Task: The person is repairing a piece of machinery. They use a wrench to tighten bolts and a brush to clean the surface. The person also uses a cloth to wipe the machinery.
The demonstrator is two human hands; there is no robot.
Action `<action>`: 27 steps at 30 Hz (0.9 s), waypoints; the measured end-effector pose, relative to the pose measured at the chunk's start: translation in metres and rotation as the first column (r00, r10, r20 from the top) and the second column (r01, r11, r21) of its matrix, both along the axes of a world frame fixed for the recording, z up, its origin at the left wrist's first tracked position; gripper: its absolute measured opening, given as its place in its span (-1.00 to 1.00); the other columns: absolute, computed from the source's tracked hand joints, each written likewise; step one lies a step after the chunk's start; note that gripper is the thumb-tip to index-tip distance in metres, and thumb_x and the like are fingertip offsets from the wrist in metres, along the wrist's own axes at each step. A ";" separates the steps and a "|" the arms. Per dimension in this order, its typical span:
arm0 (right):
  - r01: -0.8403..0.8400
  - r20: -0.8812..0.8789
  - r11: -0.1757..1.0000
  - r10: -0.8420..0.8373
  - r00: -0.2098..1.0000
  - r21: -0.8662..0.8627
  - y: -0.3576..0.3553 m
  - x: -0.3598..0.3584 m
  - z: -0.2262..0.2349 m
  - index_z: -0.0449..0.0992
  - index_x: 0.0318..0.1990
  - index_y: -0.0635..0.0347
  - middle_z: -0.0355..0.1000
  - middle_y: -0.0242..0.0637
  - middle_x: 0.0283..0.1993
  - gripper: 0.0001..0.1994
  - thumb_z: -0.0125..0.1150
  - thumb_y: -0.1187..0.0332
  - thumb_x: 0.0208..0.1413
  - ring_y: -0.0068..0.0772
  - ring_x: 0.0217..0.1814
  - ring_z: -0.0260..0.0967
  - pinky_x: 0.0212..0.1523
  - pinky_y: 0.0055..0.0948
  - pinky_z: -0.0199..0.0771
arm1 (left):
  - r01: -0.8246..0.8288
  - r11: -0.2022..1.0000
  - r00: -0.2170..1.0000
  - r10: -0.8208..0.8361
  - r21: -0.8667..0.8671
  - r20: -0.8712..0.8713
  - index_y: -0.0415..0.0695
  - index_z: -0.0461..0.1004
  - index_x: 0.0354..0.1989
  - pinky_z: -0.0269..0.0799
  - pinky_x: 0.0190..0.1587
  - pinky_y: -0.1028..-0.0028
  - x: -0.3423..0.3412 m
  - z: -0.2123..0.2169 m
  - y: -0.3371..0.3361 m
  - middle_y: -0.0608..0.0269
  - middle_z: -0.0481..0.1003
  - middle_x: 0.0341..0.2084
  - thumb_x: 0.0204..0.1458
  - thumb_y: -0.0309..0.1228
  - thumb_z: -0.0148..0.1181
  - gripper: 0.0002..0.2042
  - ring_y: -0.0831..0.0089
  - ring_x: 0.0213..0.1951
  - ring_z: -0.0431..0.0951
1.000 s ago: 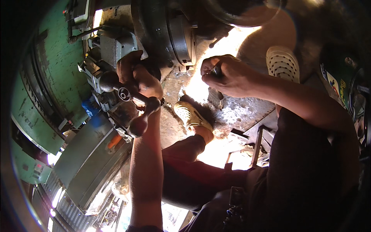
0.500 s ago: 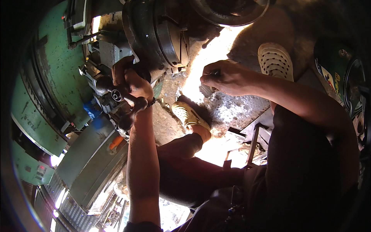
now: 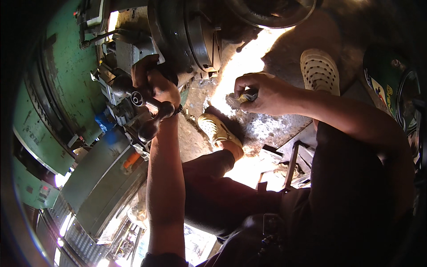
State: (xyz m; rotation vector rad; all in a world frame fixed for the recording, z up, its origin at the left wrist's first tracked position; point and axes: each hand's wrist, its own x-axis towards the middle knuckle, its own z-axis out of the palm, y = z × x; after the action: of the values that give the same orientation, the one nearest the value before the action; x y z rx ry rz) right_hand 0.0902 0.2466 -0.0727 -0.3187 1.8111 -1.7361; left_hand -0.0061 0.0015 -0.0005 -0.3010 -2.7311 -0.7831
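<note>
My left hand (image 3: pixel 162 89) is at the machine on the left, beside a dark round machine head (image 3: pixel 175 35). Its fingers curl round something dark that I cannot make out. In front of this hand and wrist is a metal crank handle (image 3: pixel 153 104) with rounded knobs. Over the floor to the right, my right hand (image 3: pixel 264 94) is closed on a small yellow-and-dark brush-like tool (image 3: pixel 249 95). A greyish end of it points left, and most of its grip is hidden in the fingers.
A green machine body (image 3: pixel 71 84) fills the left side, with a blue rag-like thing (image 3: pixel 104 122) and an orange handle (image 3: pixel 131 159) below. A round metal rim (image 3: pixel 271 22) stands at the top. A dark green container (image 3: pixel 387 80) is at right. My light clogs (image 3: pixel 320 69) rest on the sunlit floor.
My right hand has turned and its fingers have shifted, so the yellow-and-dark tool now shows. My left hand remains at the machine; the whole view has shifted slightly.
</note>
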 end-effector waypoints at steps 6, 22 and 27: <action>-0.056 0.025 0.998 0.056 0.998 0.021 0.000 -0.006 0.005 0.45 -0.23 0.15 0.47 -0.18 -0.26 -0.85 0.28 0.47 0.06 -0.27 -0.19 0.45 -0.16 -0.18 0.45 | 0.009 1.000 0.998 -0.011 -0.030 -0.058 -0.28 0.55 -0.25 0.43 -0.18 0.24 -0.002 0.004 0.006 -0.02 0.49 -0.35 0.09 -0.36 -0.13 -0.68 0.15 -0.30 0.51; 0.086 -0.013 0.995 -0.087 0.996 -0.055 0.001 -0.008 0.003 0.45 -0.32 0.24 0.42 -0.15 -0.48 -0.89 0.25 0.44 0.05 -0.27 -0.38 0.40 -0.31 -0.11 0.37 | 0.083 0.889 0.887 -0.272 -0.450 -0.373 -0.25 0.58 -0.31 0.40 -0.40 0.51 -0.026 -0.002 0.001 0.21 0.54 -0.45 0.12 -0.34 0.00 -0.74 0.50 -0.46 0.47; 0.066 0.029 0.991 -0.063 0.998 -0.118 0.005 -0.010 0.004 0.39 -0.38 0.23 0.35 -0.21 -0.52 -0.87 0.25 0.44 0.04 -0.32 -0.42 0.35 -0.37 -0.14 0.32 | -0.014 0.995 0.982 -0.006 -0.100 -0.190 -0.22 0.57 -0.33 0.30 -0.47 0.53 -0.020 -0.004 0.003 0.29 0.46 -0.53 0.15 -0.33 -0.05 -0.72 0.55 -0.54 0.37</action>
State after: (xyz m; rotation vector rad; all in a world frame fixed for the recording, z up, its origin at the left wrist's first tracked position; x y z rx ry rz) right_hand 0.0803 0.2512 -0.0689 -0.2874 1.7211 -1.8889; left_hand -0.0256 0.0046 -0.0044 -0.3718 -2.5936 -0.5829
